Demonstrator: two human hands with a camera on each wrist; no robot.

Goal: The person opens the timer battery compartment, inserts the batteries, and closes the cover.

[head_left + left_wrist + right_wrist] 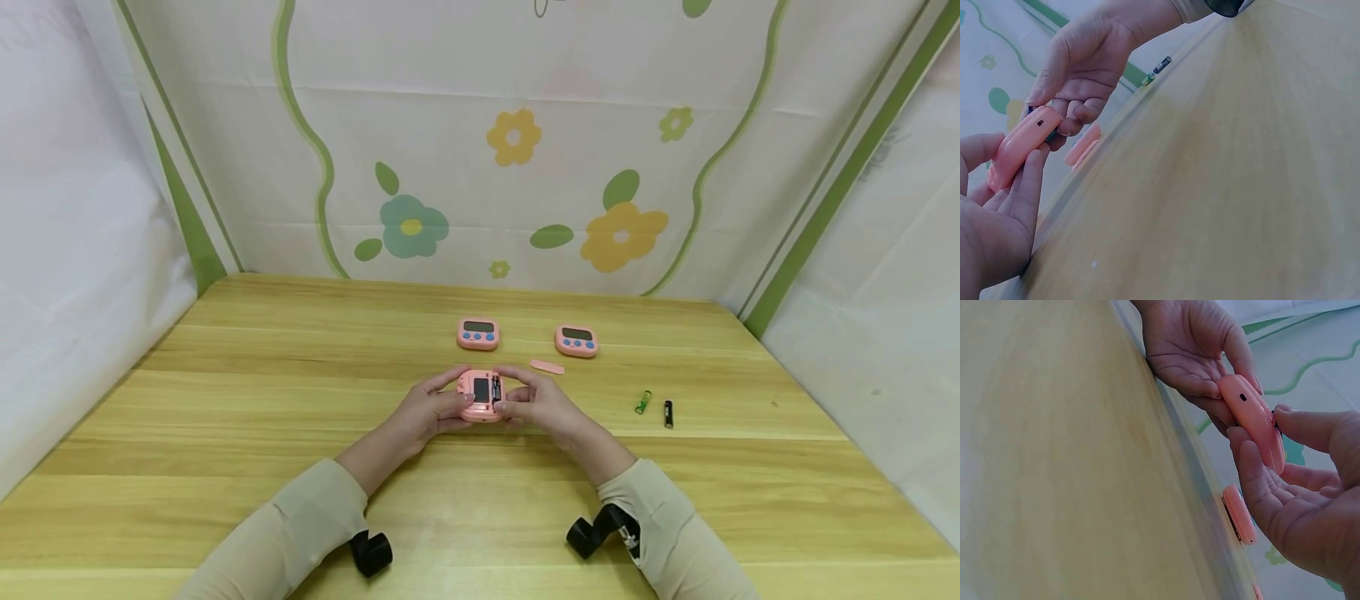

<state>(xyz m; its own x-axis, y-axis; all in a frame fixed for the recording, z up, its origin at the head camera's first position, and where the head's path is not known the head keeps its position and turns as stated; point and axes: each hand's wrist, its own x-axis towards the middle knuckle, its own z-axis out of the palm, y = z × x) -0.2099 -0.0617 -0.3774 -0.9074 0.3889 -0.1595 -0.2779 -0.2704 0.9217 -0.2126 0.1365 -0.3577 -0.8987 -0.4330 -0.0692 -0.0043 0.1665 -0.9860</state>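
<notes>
Both hands hold a pink digital timer point(468, 383) with its back facing up in the head view. A dark square patch is on its back, and beside that a black battery point(497, 387) sits in the uncovered slot on its right. My left hand point(424, 412) grips the left side, thumb on the back and fingers beneath. My right hand point(549, 407) grips the right side, its thumb at the near end of the battery and fingers under the casing. From the right wrist view, the timer point(1252, 419) is tilted, with its edge toward the camera.
Two more pink timers, one at centre point(478, 343) and one to its right point(577, 352), lie screen up behind the hands. A small pink battery cover point(547, 367) lies nearer. On the right are a green battery point(643, 402) and a black battery point(668, 414). A patterned cloth point(465, 75) stands behind the table.
</notes>
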